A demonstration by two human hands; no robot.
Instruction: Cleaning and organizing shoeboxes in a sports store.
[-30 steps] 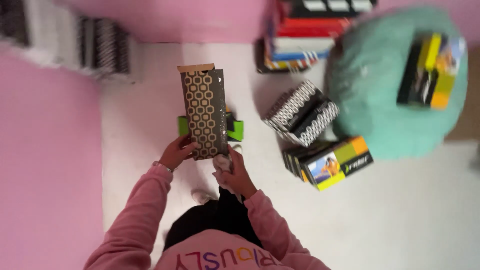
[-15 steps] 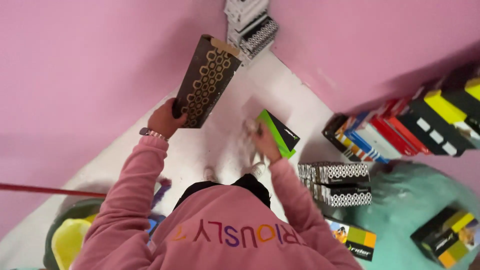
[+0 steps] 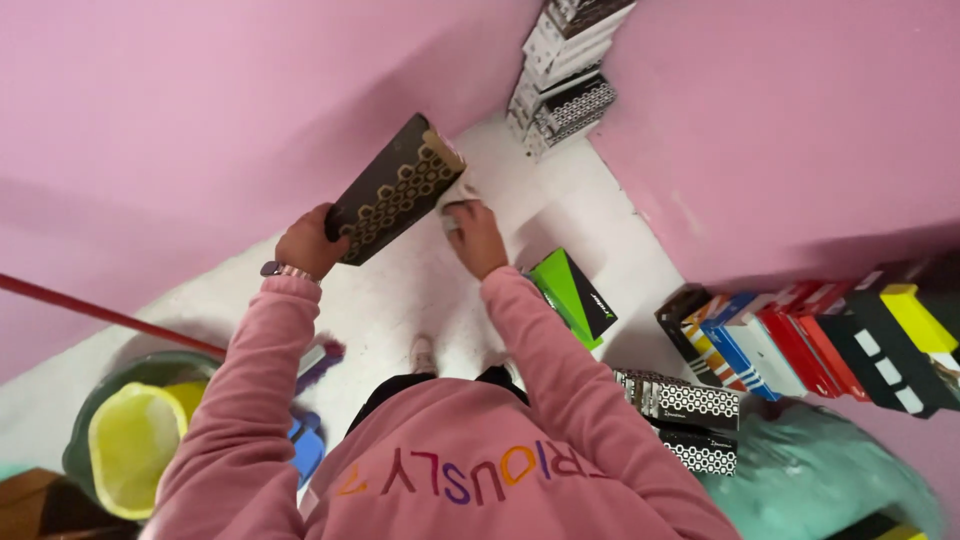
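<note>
Left fingers (image 3: 322, 232) clamped round lower end of black honeycomb-patterned box (image 3: 392, 189); long axis tilted up and right toward wall corner. Right hand (image 3: 475, 236) nearer upper open end, fingers closed on white crumpled wad (image 3: 456, 206) touching that end. Green box (image 3: 573, 296) lay on floor below right arm.
</note>
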